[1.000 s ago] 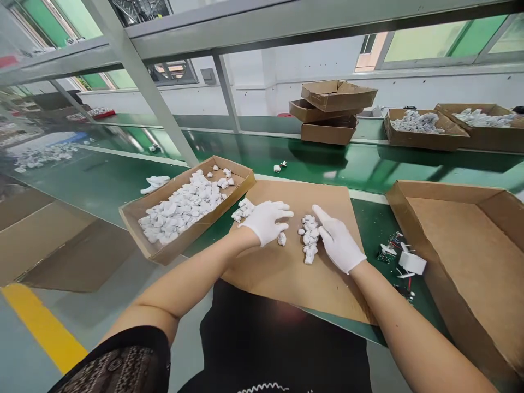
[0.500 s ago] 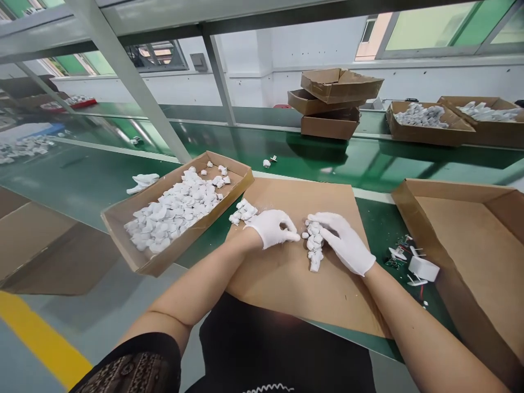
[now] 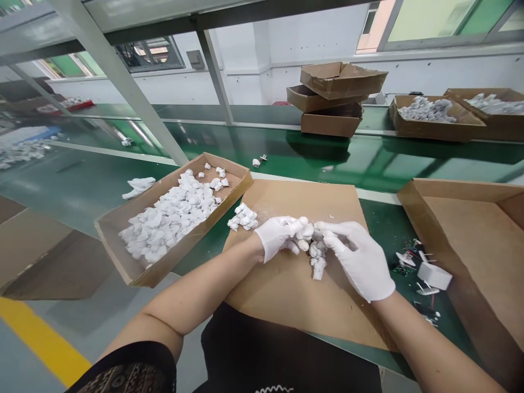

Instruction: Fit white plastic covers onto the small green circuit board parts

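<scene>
Both hands wear white gloves and meet above a flat cardboard sheet [image 3: 266,289]. My left hand [image 3: 276,238] is closed on a small rounded white piece [image 3: 303,233]. Beside it, the thumb and fingers of my right hand [image 3: 362,259] pinch together at the same piece; the fingertips partly hide what lies between them. Just under the hands, a small heap of similar white pieces [image 3: 318,261] rests on the sheet. Another small heap of white pieces [image 3: 243,216] sits near the sheet's left edge, behind my left wrist.
To the left stands a shallow cardboard box [image 3: 233,197] with many white pieces. On the right are another cardboard box [image 3: 462,240] and some circuit parts with a white housing [image 3: 434,276]. Stacked boxes [image 3: 331,124] stand at the back, beyond the green work surface [image 3: 196,139].
My left hand has moved right and now holds a white piece. My right hand has shifted slightly, its fingers meeting the left hand's above the heap. The view has tilted a little.
</scene>
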Available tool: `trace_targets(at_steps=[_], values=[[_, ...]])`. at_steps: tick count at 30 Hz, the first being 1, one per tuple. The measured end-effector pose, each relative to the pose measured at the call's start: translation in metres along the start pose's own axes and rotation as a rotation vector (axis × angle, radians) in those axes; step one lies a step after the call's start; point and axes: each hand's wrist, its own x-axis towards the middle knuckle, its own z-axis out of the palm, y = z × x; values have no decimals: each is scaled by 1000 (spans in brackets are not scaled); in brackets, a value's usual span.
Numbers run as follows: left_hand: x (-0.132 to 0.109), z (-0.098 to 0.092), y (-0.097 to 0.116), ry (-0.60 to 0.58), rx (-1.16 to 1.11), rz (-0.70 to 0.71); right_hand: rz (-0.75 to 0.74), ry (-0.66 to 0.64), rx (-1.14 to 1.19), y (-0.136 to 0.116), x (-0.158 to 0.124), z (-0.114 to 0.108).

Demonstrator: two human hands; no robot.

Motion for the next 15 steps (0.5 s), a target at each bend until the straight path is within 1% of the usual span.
trace_targets(at_steps=[2, 3, 5, 7, 8, 10, 12, 13, 14, 15], values=[[-1, 3, 0, -55, -16, -35, -10, -2, 13, -2, -4, 2], [-2, 4, 0, -71, 20, -43, -42, -2, 5, -2, -6, 4], [-5, 5, 0, -59, 133, -37, -110, -9, -17, -1, -8, 6], [-7, 5, 0, -55, 195, -39, -127, -29, -25, -1, -9, 7], [-8, 4, 0, -73, 201, -40, -101, -34, -19, -2, -9, 6], [-9, 3, -1, -132, 200, -41, 19, -52, 51, -4, -8, 4], [-10, 1, -1, -161, 256, -24, 157, -102, 252, -3, -4, 0], [-9, -1, -1, -144, 320, -3, 214, -125, 387, -2, -1, -3], [-8, -3, -1, -101, 416, 35, 252, -126, 521, 1, 3, -8], [-7, -5, -2, -33, 547, 99, 274, -106, 633, 3, 6, -14]])
